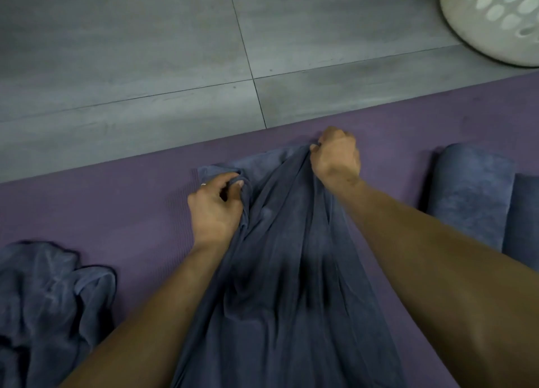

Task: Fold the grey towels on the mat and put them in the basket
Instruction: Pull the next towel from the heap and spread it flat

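Where the two arms reach forward over the mat, the scene reads like this:

Towel in hand: a grey towel lies bunched in long folds down the middle of the purple mat, its far edge near the mat's far border, its near end running out of the bottom of the view.
Left hand: the left hand grips the towel's far left corner — fingers curled round a gather of cloth, thumb on top.
Right hand: the right hand pinches the far right corner, fingers closed tight on the fabric.
Loose towel: a crumpled grey towel sits on the mat at the lower left, well apart from the hands.
Folded towels: folded grey towels lie side by side at the right edge.
Basket: a white perforated basket stands on the grey tiled floor beyond the mat — top right, partly cut off.
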`<state>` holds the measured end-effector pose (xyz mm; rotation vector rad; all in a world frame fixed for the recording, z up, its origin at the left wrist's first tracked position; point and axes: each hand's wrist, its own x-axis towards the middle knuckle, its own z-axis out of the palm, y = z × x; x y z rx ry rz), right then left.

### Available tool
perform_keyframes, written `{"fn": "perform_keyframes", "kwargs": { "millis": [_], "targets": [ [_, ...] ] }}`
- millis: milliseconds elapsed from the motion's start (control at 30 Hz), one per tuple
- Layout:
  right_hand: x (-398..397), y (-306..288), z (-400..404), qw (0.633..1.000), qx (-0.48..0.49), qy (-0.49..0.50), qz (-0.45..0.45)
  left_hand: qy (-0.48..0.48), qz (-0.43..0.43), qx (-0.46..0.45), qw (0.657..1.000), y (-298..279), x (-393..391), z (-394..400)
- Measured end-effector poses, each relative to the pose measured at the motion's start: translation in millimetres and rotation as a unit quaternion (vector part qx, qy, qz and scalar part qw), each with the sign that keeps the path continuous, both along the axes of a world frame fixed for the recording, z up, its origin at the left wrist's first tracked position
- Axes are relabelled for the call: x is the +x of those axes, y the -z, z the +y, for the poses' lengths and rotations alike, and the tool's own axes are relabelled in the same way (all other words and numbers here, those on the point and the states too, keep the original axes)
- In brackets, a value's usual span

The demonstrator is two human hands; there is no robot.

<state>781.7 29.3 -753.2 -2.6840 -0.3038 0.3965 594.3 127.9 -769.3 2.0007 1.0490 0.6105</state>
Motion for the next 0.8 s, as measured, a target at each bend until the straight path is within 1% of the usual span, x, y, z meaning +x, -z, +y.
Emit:
{"fn": "perform_keyframes", "kwargs": {
  "millis": [100, 200, 333, 433, 533, 667, 733, 800],
  "targets": [
    [-2, -4, -6, 1.000, -0.011, -0.025, -0.007, 0.006, 0.012, 0.014, 1.000, 1, 0, 0],
    [-10, -12, -16, 0.999, -0.012, -0.045, -0.007, -0.001, 0.021, -0.001, 1.000, -4, -1, -2],
    [-25, -27, -28, 0.997, -0.034, -0.075, -0.011, -0.040, 0.010, -0.079, 0.996, -14, -14, 3],
    [-46, -41, -36, 0.994, -0.053, -0.091, -0.020, -0.066, -0.009, -0.121, 0.990, -28, -37, 5],
    [-71, -54, -48, 0.993, -0.023, -0.102, -0.050, -0.090, -0.021, -0.149, 0.985, -44, -64, -3],
    [-98, -80, -65, 0.992, 0.079, -0.094, -0.015, -0.100, -0.005, -0.162, 0.982, -80, -96, -14],
    [-107, -105, -72, 0.992, 0.088, -0.089, -0.004, -0.088, 0.012, -0.156, 0.984, -107, -110, -18],
    [-117, -138, -80, 0.994, 0.058, -0.097, -0.002, -0.061, 0.038, -0.151, 0.986, -141, -126, -24]
  ]
}}
